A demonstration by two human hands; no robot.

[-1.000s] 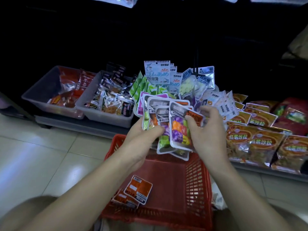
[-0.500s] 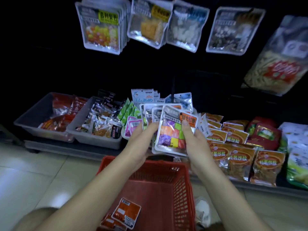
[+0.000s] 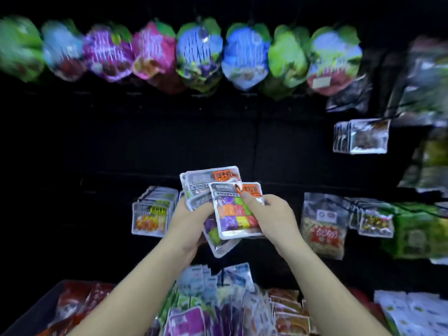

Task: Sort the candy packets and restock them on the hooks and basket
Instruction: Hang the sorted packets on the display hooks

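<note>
Sorting, with both hands up and close together.
My left hand [image 3: 186, 221] grips the stack [image 3: 206, 183]; my right hand [image 3: 274, 219] pinches the front packet [image 3: 234, 214], upright, top edge just above my thumb. Beyond, the nearest hooked packets [image 3: 151, 209] hang to the left, closer to my left hand, I judge.

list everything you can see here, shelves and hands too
front candy packet: one, silver with coloured cubes and orange label, centre, pinched by the right hand
candy packet stack: several, silver, behind it, held in the left hand
top-row bags: about eight, green, blue, purple, pink, hanging across the top, blurred
yellow-label packets: several, silver, hanging left of the hands
upper-right packets: several, silver, hanging upper right
red-label bag: at least one, pale, hanging right of the hands
lower shelf packets: many, purple, blue, orange, below the arms
left hand: one, grips the stack
right hand: one, holds the front packet
</note>
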